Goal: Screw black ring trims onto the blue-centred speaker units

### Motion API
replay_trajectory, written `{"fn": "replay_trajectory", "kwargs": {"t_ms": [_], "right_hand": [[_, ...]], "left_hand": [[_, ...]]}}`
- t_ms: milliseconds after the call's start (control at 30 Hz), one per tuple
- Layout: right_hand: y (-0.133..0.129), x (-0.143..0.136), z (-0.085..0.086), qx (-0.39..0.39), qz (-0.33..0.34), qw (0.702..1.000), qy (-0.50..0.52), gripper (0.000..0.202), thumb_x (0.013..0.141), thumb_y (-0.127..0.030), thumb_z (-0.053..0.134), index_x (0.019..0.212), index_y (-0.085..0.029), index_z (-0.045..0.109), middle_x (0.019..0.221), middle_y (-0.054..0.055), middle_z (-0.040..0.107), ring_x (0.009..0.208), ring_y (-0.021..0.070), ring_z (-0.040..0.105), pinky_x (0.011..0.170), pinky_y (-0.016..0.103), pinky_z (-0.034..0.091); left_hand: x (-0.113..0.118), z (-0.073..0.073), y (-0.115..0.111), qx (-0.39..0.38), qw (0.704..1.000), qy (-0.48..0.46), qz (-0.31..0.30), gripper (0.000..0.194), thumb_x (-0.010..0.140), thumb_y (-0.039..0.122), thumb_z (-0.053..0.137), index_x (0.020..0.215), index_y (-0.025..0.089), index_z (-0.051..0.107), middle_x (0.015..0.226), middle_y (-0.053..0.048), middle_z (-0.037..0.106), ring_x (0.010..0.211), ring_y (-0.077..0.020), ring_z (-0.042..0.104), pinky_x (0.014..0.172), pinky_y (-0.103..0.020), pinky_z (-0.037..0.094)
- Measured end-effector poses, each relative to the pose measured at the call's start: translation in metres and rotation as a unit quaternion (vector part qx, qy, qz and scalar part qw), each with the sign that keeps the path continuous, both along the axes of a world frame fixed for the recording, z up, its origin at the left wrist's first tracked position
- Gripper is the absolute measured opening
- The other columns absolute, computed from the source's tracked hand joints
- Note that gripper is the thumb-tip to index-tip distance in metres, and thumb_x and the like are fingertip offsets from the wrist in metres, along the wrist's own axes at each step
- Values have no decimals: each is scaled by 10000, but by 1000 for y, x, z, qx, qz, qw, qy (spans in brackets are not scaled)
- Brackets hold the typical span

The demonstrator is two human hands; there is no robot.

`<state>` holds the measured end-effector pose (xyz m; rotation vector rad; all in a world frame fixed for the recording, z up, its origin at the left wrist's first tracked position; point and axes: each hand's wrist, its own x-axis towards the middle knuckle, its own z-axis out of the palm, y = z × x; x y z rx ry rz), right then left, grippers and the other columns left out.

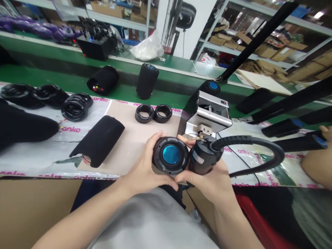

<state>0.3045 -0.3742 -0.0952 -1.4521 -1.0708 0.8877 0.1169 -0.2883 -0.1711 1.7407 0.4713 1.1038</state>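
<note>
Speaker between left hand and right hand; tool right of speaker. Beyond, two rings on board; machine right of rings, upright cylinder behind. Sleeve left of rings.

The round speaker end is black with a blue centre.

This is a workshop or small factory floor, set up for putting products together. A long green counter runs across the view, with a covering printed "anko" along its near side. Black rings and black cylinders of the same kinds recur along it. Behind stand metal shelves packed with open cardboard boxes, and a large fan. At the right edge, another person's arm reaches in at the same line.
</note>
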Motion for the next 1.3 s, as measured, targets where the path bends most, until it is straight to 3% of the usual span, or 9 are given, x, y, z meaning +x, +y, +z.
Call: {"fn": "replay_trajectory", "kwargs": {"t_ms": [100,400,567,700,800,900,1033,1167,1300], "right_hand": [[6,-2,5,-5,-11,1000,2,811,591,-284,1076,1303,-276,687,1428,45,721,1417,325,652,1155,463,627],[11,3,25,-61,3,989,-138,847,680,-494,1040,1422,-395,643,1416,11,715,1365,356,660,1230,585,519],[14,10,22,-62,32,989,-129,830,726,-520,1013,1446,-412,615,1450,-1,695,1347,326,665,1196,521,531],[20,19,33,-62,73,979,-178,766,696,-468,1032,1361,-386,659,1303,-6,736,1235,308,700,1013,433,588],[21,20,41,-70,81,971,-212,785,731,-481,1001,1419,-396,633,1273,-3,736,1154,294,715,1028,453,583],[21,19,43,-82,92,971,-206,782,734,-469,995,1423,-374,638,1210,5,750,1092,288,728,1065,481,584],[23,19,34,-84,88,981,-149,808,681,-440,1027,1394,-358,655,1175,9,768,1088,294,744,989,454,621],[24,19,14,-39,86,995,-40,809,654,-427,1039,1361,-286,673,1382,44,723,1255,305,706,1035,419,614],[26,13,-14,-2,61,996,63,868,615,-349,1058,1379,-238,660,1368,64,727,1255,291,704,1082,419,591]], "left_hand": [[2,1,2,-1,1000,18,23,1282,755,448,999,1716,472,151,1650,-139,492,1509,-403,569,1212,-613,532],[9,19,11,43,997,46,44,1201,852,520,914,1728,377,105,1591,-154,557,1451,-356,632,1204,-528,550],[6,22,12,32,997,62,34,1163,846,516,920,1719,406,160,1628,-134,543,1460,-345,632,1194,-504,565],[3,23,13,43,995,78,38,1216,823,514,939,1728,377,137,1612,-152,553,1461,-362,630,1207,-525,554],[-2,25,17,45,997,61,8,1294,759,599,957,1737,406,132,1627,-147,540,1467,-386,622,1206,-548,550],[-3,33,24,6,999,32,-19,1209,691,730,927,1691,408,328,1619,-123,569,1474,-413,611,1204,-586,548],[1,51,31,-30,998,55,-18,991,615,684,998,1444,285,627,1483,-123,695,1393,-409,678,1181,-569,573],[1,61,34,-9,995,99,25,924,609,610,1032,1372,253,654,1407,-118,746,1302,-374,739,1113,-509,621],[-2,65,39,47,986,153,48,839,699,545,991,1386,229,628,1356,-116,764,1222,-339,774,1032,-463,651]]}}
